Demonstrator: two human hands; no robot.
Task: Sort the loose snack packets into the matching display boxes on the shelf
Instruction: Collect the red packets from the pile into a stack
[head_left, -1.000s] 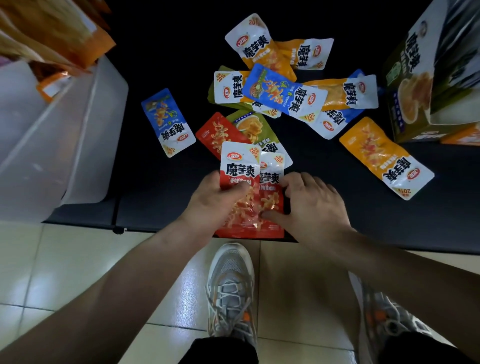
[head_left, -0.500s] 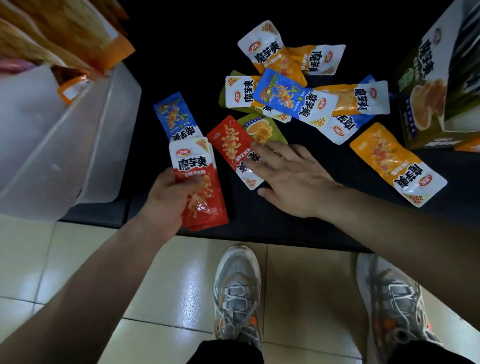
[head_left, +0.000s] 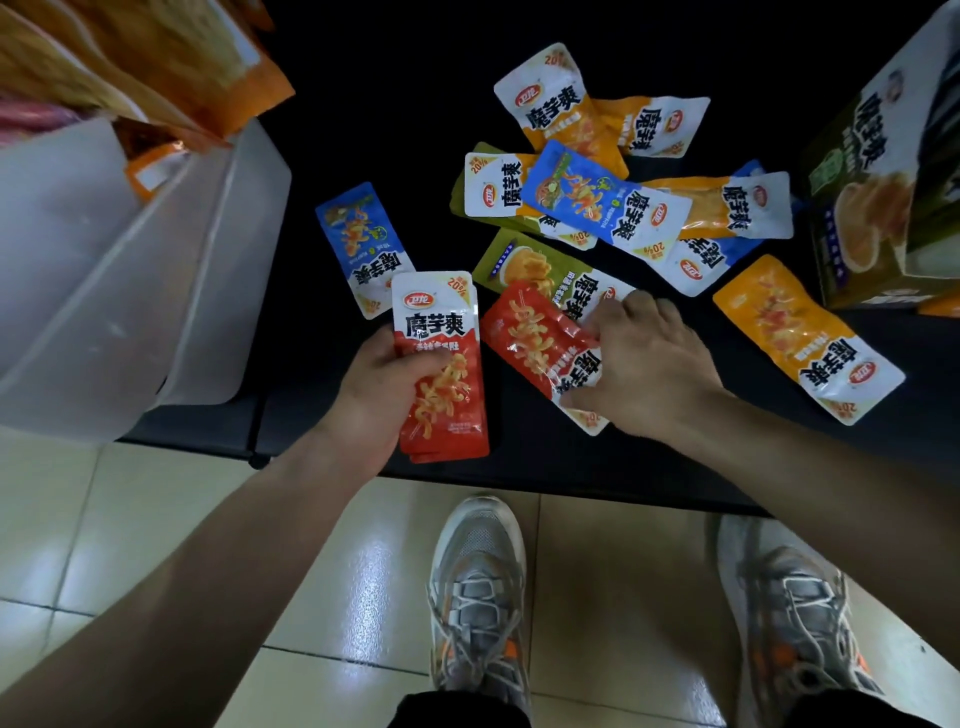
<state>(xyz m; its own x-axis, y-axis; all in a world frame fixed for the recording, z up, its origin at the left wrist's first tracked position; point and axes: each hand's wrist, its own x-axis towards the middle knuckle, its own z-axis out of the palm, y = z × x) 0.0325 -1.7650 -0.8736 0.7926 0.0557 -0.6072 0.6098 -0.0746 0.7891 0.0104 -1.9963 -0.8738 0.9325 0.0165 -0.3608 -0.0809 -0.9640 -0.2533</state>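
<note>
Stack: my left hand (head_left: 379, 400) holds the red stack (head_left: 441, 364) at the middle of the frame, thumb and fingers curled round it.
Right hand (head_left: 649, 374): my fingers and thumb pinch one red packet (head_left: 540, 343) lying on the dark shelf (head_left: 571, 467), just right of the stack.
Pile: blue, orange and green loose packets (head_left: 602, 202) lie mixed, upper middle.
Box: green display box (head_left: 883, 182) at the right edge.

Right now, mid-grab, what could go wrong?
The right hand grips a red packet lying on a green packet; the green one may drag along. The left hand holds its red stack near the shelf edge; a packet could slip out onto the floor.
</note>
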